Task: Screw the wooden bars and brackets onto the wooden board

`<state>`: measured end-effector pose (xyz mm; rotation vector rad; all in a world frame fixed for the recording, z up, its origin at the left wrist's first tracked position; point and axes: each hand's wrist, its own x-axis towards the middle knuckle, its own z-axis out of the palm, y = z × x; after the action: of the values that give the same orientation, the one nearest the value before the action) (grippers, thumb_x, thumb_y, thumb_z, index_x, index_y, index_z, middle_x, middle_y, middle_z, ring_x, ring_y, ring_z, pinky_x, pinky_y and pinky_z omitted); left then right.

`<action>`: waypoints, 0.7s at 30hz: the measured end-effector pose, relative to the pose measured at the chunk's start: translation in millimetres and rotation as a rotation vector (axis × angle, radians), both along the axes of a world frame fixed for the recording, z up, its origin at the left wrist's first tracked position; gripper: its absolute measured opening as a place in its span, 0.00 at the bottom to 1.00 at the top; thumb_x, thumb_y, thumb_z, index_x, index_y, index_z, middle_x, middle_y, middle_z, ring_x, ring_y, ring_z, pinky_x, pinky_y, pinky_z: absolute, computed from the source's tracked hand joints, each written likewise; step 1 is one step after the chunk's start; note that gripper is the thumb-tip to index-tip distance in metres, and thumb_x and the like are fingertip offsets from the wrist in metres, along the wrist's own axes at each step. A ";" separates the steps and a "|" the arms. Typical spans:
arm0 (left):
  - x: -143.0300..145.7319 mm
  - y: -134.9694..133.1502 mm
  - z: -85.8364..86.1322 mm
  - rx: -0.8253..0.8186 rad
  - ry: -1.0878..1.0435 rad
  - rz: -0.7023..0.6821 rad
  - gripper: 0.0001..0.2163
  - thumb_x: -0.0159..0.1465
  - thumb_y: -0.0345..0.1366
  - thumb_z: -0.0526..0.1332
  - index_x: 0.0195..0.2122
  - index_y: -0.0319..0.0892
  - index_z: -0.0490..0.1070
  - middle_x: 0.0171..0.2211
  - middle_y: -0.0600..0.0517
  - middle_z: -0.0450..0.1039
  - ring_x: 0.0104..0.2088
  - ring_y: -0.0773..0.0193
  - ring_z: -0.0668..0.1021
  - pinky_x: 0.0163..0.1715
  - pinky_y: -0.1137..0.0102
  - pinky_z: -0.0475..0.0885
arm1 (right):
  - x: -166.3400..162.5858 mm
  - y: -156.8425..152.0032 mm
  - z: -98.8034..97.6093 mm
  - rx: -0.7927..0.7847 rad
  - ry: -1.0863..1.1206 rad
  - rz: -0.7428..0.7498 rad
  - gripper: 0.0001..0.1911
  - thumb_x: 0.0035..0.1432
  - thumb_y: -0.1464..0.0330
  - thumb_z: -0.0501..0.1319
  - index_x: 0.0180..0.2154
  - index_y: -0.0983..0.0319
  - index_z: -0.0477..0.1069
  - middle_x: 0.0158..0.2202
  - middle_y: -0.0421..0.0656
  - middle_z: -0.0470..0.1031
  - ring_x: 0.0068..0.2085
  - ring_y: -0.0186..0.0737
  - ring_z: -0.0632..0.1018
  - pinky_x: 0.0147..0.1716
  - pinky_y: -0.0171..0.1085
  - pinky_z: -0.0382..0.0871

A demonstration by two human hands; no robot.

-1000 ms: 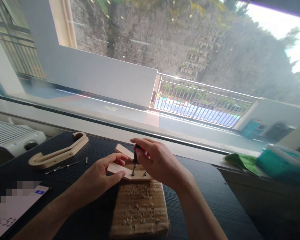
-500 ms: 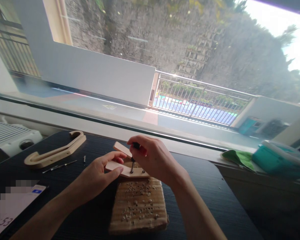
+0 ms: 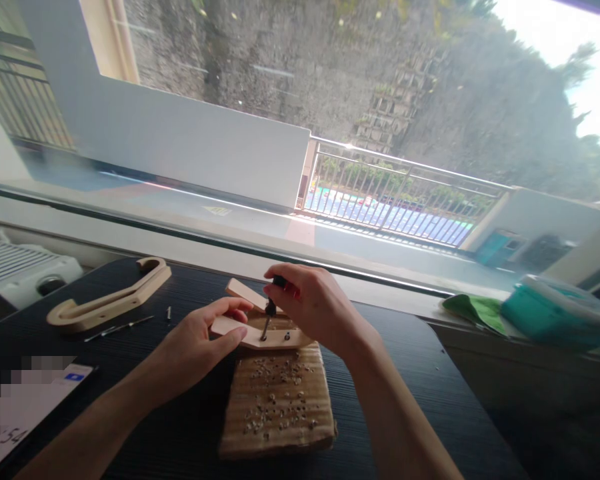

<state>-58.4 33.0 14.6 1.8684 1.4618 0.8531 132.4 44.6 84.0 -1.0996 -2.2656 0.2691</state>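
Note:
My right hand (image 3: 313, 313) is closed around a small screwdriver (image 3: 269, 313) with a black handle, held upright with its tip on a flat wooden piece (image 3: 253, 335). My left hand (image 3: 200, 347) pinches the left end of that wooden piece between thumb and fingers. The piece rests on the far end of a corrugated cardboard pad (image 3: 279, 403) covered with small holes. Another wooden slat (image 3: 239, 291) sticks out behind the piece. All of this sits on a dark table (image 3: 410, 387).
A curved wooden hook-shaped part (image 3: 107, 300) lies at the left, with a thin metal bit (image 3: 120, 327) and a small screw (image 3: 169, 312) beside it. A phone (image 3: 25, 407) lies front left. A white appliance (image 3: 20, 270) stands far left. A teal box (image 3: 555, 320) and green cloth (image 3: 473, 310) sit on the sill right.
The view shifted slightly. My right hand has turned the screwdriver a little over the wooden piece; my left hand keeps its hold.

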 end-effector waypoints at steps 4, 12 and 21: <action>0.4 0.3 -0.5 0.006 -0.021 -0.006 0.18 0.56 0.47 0.56 0.44 0.44 0.70 0.39 0.53 0.76 0.39 0.60 0.77 0.40 0.71 0.71 | -1.1 -3.6 0.8 0.021 0.006 0.051 0.14 0.61 0.70 0.53 0.45 0.62 0.72 0.36 0.43 0.75 0.32 0.32 0.72 0.32 0.31 0.61; 1.3 0.4 -0.6 -0.005 -0.031 -0.011 0.18 0.57 0.47 0.56 0.44 0.44 0.70 0.38 0.51 0.75 0.39 0.59 0.77 0.39 0.70 0.72 | -0.1 -4.1 -0.3 0.031 0.000 0.030 0.15 0.61 0.69 0.54 0.48 0.60 0.71 0.31 0.41 0.76 0.29 0.31 0.73 0.30 0.31 0.61; 1.4 2.4 -2.3 -0.001 -0.029 -0.009 0.19 0.56 0.48 0.56 0.44 0.44 0.71 0.38 0.52 0.76 0.40 0.58 0.77 0.38 0.71 0.72 | -3.2 -3.7 0.1 0.026 0.005 0.065 0.14 0.62 0.69 0.52 0.46 0.62 0.72 0.38 0.44 0.76 0.33 0.31 0.73 0.32 0.31 0.62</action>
<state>-57.0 35.4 12.3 1.8529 1.4347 0.8709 129.2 40.9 84.1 -1.0121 -2.2967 0.2675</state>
